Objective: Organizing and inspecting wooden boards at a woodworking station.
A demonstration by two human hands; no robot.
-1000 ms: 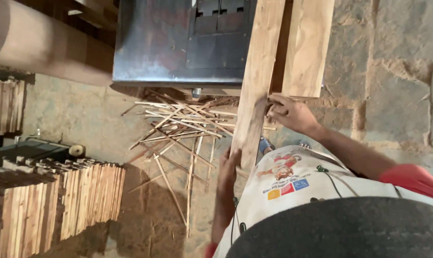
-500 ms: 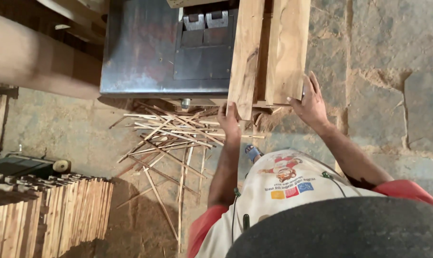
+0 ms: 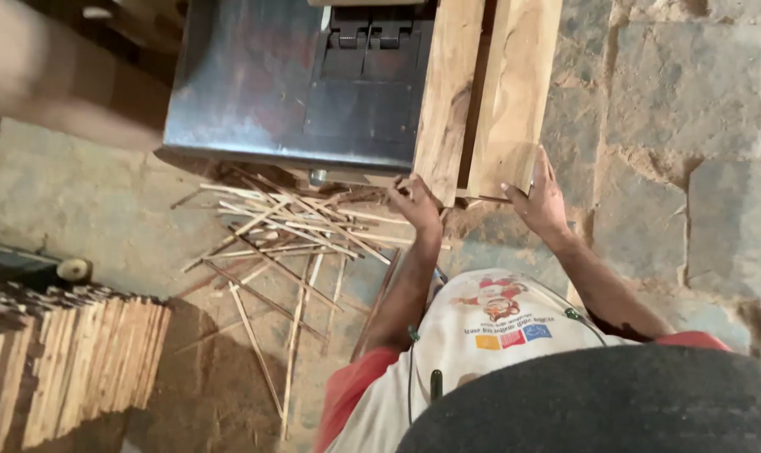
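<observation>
Two pale, rough-sawn wooden planks lie side by side on the dark steel machine table [image 3: 255, 92], their near ends jutting past its front edge toward me; the narrower left plank [image 3: 448, 84] shows a dark knot streak, the wider right plank [image 3: 515, 84] is cleaner and lighter. My left hand [image 3: 416, 204] reaches up from below with the arm nearly straight, the fingers curled against the end of the left plank at its lower corner; whether they close right round the wood I cannot tell, since the hand shows only its back. My right hand [image 3: 542, 200] is raised with the wrist bent back, the fingers spread and flat, the fingertips pressing the near end of the right plank; it is an open, pushing touch and not a clasp. Both planks sit just above my hands, ends level with each other, a thin dark gap between them; behind them on the table stands a black metal guard block [image 3: 372, 33]. Below the table edge a heap of thin, pale wood offcut strips [image 3: 288, 226] sprawls across the grey stone floor [image 3: 691, 168]; at lower left a stack of short cut wooden slats [image 3: 70, 361] stands on end, well apart from my hands.
</observation>
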